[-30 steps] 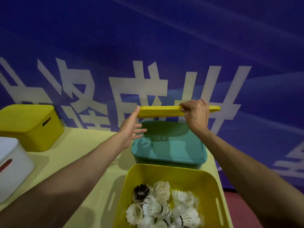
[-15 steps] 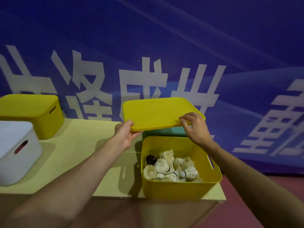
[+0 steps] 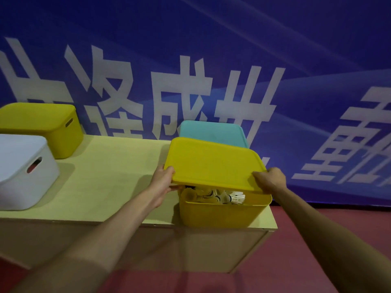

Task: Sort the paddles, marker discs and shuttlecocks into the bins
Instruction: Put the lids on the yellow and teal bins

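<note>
A yellow bin (image 3: 224,213) stands at the table's near right corner with several white shuttlecocks (image 3: 230,196) showing in the gap under its lid. The yellow lid (image 3: 213,163) hovers just above the bin, tilted with its near edge raised. My left hand (image 3: 164,179) grips the lid's near left corner. My right hand (image 3: 270,179) grips the near right corner. No paddles or marker discs are visible.
A teal lidded bin (image 3: 211,132) stands right behind the yellow bin. At the far left are a closed yellow bin (image 3: 42,123) and a closed white bin (image 3: 23,166). The pale yellow table (image 3: 110,176) ends just right of the bin; red floor (image 3: 317,218) lies beyond.
Both hands have brought the yellow lid down from high above the teal bin to just over the shuttlecock bin. The view has pulled back and lower.
</note>
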### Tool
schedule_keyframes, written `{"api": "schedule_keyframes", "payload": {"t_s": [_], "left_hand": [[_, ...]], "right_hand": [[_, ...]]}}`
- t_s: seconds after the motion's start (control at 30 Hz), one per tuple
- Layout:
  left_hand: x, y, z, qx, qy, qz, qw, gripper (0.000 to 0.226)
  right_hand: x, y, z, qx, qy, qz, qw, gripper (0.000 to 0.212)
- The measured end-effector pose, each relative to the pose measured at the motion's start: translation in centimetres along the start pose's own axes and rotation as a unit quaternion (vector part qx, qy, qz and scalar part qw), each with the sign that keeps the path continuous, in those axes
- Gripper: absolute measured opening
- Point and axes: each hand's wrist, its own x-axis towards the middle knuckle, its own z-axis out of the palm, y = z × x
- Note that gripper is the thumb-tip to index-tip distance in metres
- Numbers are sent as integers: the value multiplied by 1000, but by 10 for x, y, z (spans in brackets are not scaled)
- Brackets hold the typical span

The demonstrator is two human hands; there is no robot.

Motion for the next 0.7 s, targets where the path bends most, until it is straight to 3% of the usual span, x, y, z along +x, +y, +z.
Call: {"api": "schedule_keyframes", "payload": {"t_s": [0.13, 0.23, 0.7], "left_hand": [[13, -43, 14, 217, 90, 41, 971, 37], [25, -73, 19, 290, 108, 38, 950, 41], [43, -92, 45, 345, 156, 16, 925, 40]], "right_hand": [[20, 31, 9, -10, -11, -29, 999, 64], [28, 46, 14, -12, -32, -52, 998, 66], [53, 73, 32, 4, -69, -73, 995, 54]]}}
